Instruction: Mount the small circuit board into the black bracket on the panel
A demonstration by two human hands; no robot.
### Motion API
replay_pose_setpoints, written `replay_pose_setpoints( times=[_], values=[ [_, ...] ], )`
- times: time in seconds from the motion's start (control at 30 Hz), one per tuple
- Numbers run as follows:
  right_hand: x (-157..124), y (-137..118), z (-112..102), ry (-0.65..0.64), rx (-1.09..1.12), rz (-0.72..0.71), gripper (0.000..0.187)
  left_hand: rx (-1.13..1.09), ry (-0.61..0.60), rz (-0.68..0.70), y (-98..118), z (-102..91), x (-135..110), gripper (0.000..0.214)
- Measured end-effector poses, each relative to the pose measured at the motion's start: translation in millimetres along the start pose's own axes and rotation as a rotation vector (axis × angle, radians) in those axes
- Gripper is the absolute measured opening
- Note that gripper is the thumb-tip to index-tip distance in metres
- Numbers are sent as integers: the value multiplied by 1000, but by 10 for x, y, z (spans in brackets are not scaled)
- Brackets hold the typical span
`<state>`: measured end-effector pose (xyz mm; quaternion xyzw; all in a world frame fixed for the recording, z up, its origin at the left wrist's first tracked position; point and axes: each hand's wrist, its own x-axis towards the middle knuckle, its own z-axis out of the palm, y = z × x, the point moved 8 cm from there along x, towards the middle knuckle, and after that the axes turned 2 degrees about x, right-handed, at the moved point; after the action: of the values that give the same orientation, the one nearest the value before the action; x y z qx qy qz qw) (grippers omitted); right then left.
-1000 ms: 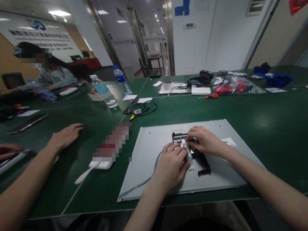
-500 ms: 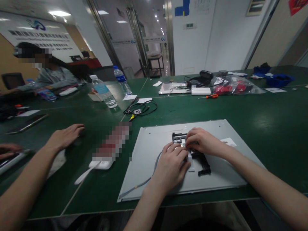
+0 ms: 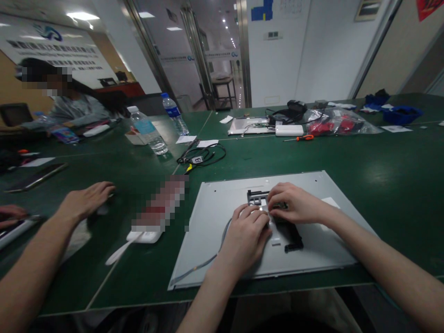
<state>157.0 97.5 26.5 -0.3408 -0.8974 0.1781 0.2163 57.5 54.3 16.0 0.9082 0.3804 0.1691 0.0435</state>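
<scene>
A flat light-grey metal panel [image 3: 197,231] lies before me, with a black plastic bracket [image 3: 294,236] at its middle. My left hand [image 3: 246,226] rests over the bracket's left side, fingers bent and close together, fingertips near its centre. From the right, my right hand [image 3: 294,202] reaches in with curled fingers pinched close to the left fingertips. Whatever lies between the fingers is small and mostly hidden. A small dark part [image 3: 282,205] shows under the right fingers. A grey cable [image 3: 204,264] runs from beneath my left hand to the panel's near left corner.
Left of the panel lies a white device [image 3: 147,236] with a strap, its top blurred. Another person's hand [image 3: 88,199] is farther left. Beyond are a coiled black cable [image 3: 208,155], two water bottles [image 3: 151,132], an orange-handled screwdriver [image 3: 304,138] and a plastic bag [image 3: 342,124].
Both my hands stay over the bracket with only small finger movements. Less of the pale strip beside my left hand shows now. The other person's hand has shifted slightly left.
</scene>
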Motion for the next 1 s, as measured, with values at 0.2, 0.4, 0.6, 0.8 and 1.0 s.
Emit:
replay_pose_setpoints(
  times=[0.2, 0.4, 0.6, 0.8, 1.0],
  values=[
    [-22, -85, 44, -40, -22, -13, 17, -5, 37, 14, 20, -40, 3, 8],
    [-24, -64, 114, -63, -26, -9, 18, -4, 11, -8, 6, -24, 4, 7],
    [-23, -62, 102, -70, 15, -3, 22, -18, -5, 0, 24, -41, 7, 8],
    [-25, -70, 58, -69, 60, 3, 21, -14, -7, 0, 21, -39, -2, 7],
    [-24, -63, 59, -84, 45, 3, 24, -14, -5, 0, 11, -32, -1, 8]
  ],
)
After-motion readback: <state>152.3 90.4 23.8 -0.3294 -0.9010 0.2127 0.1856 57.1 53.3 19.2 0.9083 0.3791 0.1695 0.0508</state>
